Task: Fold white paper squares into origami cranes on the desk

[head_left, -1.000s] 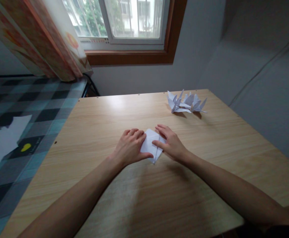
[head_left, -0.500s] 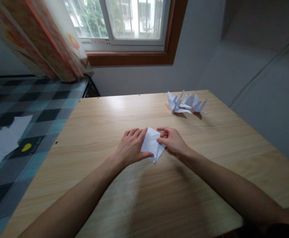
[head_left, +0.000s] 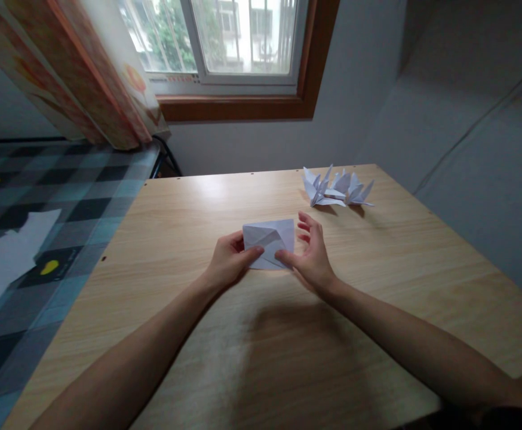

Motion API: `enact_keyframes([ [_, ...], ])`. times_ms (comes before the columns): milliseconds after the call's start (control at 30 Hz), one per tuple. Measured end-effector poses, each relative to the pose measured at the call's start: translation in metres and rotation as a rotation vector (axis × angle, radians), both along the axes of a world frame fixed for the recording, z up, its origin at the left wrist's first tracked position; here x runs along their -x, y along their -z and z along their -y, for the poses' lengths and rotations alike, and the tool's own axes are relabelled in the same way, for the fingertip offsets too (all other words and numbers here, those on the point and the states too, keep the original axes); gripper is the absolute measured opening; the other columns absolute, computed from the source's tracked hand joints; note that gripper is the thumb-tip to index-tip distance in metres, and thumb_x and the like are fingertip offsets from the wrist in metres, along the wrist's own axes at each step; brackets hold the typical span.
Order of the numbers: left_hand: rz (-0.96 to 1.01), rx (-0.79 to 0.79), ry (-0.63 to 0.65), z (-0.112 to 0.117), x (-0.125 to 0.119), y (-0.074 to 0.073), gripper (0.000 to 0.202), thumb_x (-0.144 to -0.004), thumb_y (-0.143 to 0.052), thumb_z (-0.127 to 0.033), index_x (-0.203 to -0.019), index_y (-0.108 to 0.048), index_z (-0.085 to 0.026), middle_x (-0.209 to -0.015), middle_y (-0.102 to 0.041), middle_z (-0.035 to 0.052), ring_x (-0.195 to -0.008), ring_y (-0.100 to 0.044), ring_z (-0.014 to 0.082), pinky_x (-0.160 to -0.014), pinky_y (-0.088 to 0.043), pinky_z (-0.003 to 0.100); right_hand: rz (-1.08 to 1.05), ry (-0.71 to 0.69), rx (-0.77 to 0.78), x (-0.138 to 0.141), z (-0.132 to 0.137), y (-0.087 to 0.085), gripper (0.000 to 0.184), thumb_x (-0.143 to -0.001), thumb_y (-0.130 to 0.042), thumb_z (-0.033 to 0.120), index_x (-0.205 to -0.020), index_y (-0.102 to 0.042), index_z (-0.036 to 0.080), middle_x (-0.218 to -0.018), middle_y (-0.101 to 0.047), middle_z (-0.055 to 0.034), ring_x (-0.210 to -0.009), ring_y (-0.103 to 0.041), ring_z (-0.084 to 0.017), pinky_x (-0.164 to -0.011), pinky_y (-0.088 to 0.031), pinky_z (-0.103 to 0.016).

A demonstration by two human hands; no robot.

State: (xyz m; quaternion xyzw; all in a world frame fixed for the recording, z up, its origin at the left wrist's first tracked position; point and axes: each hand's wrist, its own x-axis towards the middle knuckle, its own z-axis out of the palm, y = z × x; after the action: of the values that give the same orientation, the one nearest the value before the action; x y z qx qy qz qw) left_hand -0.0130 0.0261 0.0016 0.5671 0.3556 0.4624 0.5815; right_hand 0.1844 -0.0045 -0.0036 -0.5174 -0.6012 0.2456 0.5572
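A folded piece of white paper with diagonal creases is held tilted up just over the wooden table. My left hand pinches its left side, thumb on the near face and fingers behind. At the right side is my right hand: its thumb rests on the paper's lower right part, while the other fingers are spread apart beyond the right edge. Whether any right fingertip touches the back of the paper is hidden.
Several folded white paper cranes stand at the table's far right. To the left, white paper sheets lie on a checkered cloth. A window and a curtain are behind.
The paper has gone from lying flat as a diamond to a tilted-up rectangle. My left hand now pinches its left side, and my right hand's fingers have spread.
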Motion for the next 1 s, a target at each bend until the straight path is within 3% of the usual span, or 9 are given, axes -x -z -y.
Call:
enact_keyframes([
  [100, -0.042, -0.061, -0.121, 0.0, -0.001, -0.002, 0.029, -0.068, -0.082, -0.037, -0.083, -0.07, -0.015, -0.083, -0.075, 0.006, -0.075, -0.068, 0.021, -0.075, -0.057, 0.039, -0.086, -0.22, 0.135, 0.0, -0.003, 0.004, 0.036, -0.077, -0.074, 0.035, -0.109, -0.065, 0.021, -0.102, -0.072, -0.006, -0.093, -0.067, -0.023, -0.081, -0.054, -0.038],
  [167, -0.15, -0.146, -0.162, -0.001, 0.001, -0.004, 0.023, -0.071, -0.078, -0.036, -0.078, -0.07, -0.016, -0.083, -0.075, 0.0065, -0.079, -0.069, 0.0217, -0.078, -0.057, 0.038, -0.042, -0.25, 0.089, -0.002, -0.002, 0.003, 0.011, -0.083, -0.068, 0.031, -0.088, -0.07, 0.02, -0.082, -0.072, -0.0019, -0.078, -0.066, -0.02, -0.076, -0.053, -0.035],
  [267, -0.275, -0.297, -0.26, -0.005, 0.005, -0.007, 0.017, -0.076, -0.066, -0.027, -0.09, -0.071, -0.017, -0.104, -0.075, 0.0093, -0.099, -0.069, 0.0238, -0.089, -0.055, 0.04, 0.115, -0.117, -0.133, -0.009, -0.003, -0.001, 0.009, -0.086, -0.065, 0.023, -0.083, -0.074, 0.023, -0.082, -0.072, -0.0027, -0.08, -0.065, -0.02, -0.076, -0.052, -0.036],
  [333, -0.363, -0.375, -0.38, -0.007, 0.008, -0.007, 0.027, -0.077, -0.056, -0.016, -0.1, -0.068, -0.019, -0.115, -0.072, 0.0089, -0.11, -0.066, 0.0237, -0.093, -0.054, 0.041, 0.303, -0.054, -0.231, -0.016, -0.006, -0.002, 0.014, -0.086, -0.063, 0.019, -0.086, -0.075, 0.025, -0.086, -0.072, -0.0046, -0.085, -0.063, -0.022, -0.079, -0.051, -0.039],
  [433, -0.516, -0.492, -0.481, -0.007, 0.012, -0.008, 0.037, -0.073, -0.046, -0.007, -0.1, -0.067, -0.02, -0.117, -0.07, 0.0076, -0.115, -0.063, 0.0225, -0.096, -0.053, 0.043, 0.676, -0.108, -0.241, -0.022, -0.009, -0.001, 0.017, -0.083, -0.063, 0.015, -0.089, -0.077, 0.024, -0.09, -0.072, -0.0082, -0.091, -0.059, -0.027, -0.083, -0.048, -0.044],
  [567, -0.713, -0.653, -0.191, -0.001, 0.012, -0.009, 0.024, -0.085, -0.053, -0.02, -0.102, -0.069, -0.018, -0.119, -0.069, 0.0108, -0.114, -0.063, 0.0245, -0.101, -0.051, 0.044, 0.868, -0.298, -0.174, -0.022, -0.008, 0.001, 0.019, -0.082, -0.068, 0.026, -0.1, -0.073, 0.019, -0.106, -0.071, -0.0122, -0.102, -0.06, -0.029, -0.09, -0.048, -0.046],
  [700, -0.983, -0.793, 0.091, 0.005, 0.008, -0.008, 0.042, -0.088, -0.061, -0.044, -0.12, -0.065, -0.018, -0.133, -0.063, 0.0158, -0.127, -0.056, 0.033, -0.109, -0.043, 0.053, 0.814, -0.359, -0.162, -0.02, -0.006, 0.002, 0.032, -0.085, -0.07, 0.045, -0.099, -0.068, 0.016, -0.126, -0.065, -0.0181, -0.116, -0.06, -0.031, -0.099, -0.047, -0.048],
  [867, -1.129, -0.866, 0.135, 0.006, 0.008, -0.007, 0.044, -0.091, -0.058, -0.047, -0.125, -0.063, -0.019, -0.14, -0.058, 0.0165, -0.133, -0.052, 0.0352, -0.11, -0.04, 0.053, 0.871, -0.434, -0.217, -0.021, -0.007, 0.0, 0.039, -0.091, -0.064, 0.045, -0.111, -0.064, 0.012, -0.13, -0.063, -0.0215, -0.124, -0.058, -0.032, -0.104, -0.046, -0.046],
  [1000, -1.147, -0.949, 0.114, 0.004, 0.009, -0.006, 0.038, -0.092, -0.058, -0.046, -0.116, -0.065, -0.017, -0.131, -0.064, 0.0154, -0.125, -0.058, 0.033, -0.105, -0.046, 0.049, 0.992, -0.434, -0.289, -0.024, -0.009, -0.004, 0.027, -0.095, -0.06, 0.042, -0.095, -0.067, 0.015, -0.105, -0.071, -0.0145, -0.1, -0.065, -0.026, -0.087, -0.049, -0.039],
])
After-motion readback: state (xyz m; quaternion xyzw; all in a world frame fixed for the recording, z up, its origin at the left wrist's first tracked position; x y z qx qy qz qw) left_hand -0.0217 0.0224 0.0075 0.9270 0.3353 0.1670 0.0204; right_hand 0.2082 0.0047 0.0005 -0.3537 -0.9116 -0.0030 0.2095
